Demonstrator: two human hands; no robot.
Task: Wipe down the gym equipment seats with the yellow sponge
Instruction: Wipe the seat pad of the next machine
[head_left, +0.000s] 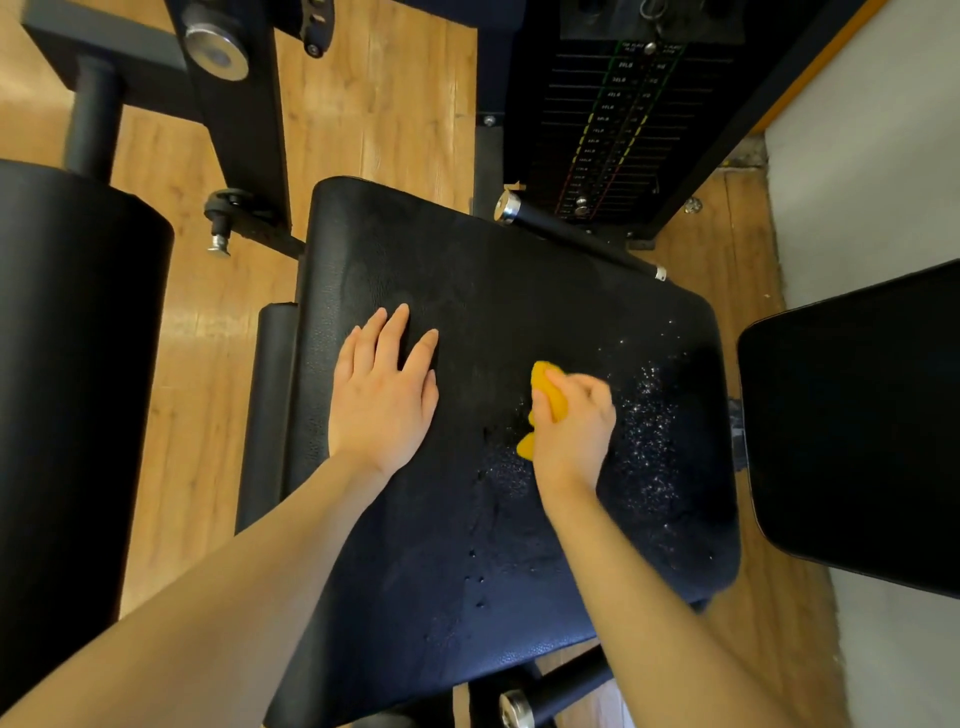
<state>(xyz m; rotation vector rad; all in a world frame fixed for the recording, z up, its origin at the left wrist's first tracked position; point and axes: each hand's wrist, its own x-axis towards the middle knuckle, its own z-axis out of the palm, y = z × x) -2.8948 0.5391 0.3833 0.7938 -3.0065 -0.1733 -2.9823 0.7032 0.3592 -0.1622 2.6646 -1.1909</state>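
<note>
A wide black padded seat (467, 270) fills the middle of the head view. My right hand (571, 431) is shut on the yellow sponge (548, 389) and presses it onto the seat's right half; only parts of the sponge show past my fingers. White foam specks and wet streaks lie on the pad right of and below that hand. My left hand (382, 395) rests flat on the left half of the seat, fingers spread, holding nothing.
A black roller pad (67, 364) stands at the left, another black pad (857, 431) at the right by a grey wall. A weight stack (613, 130) and a chrome-capped handle (571, 234) sit beyond the seat. The floor is wood-patterned.
</note>
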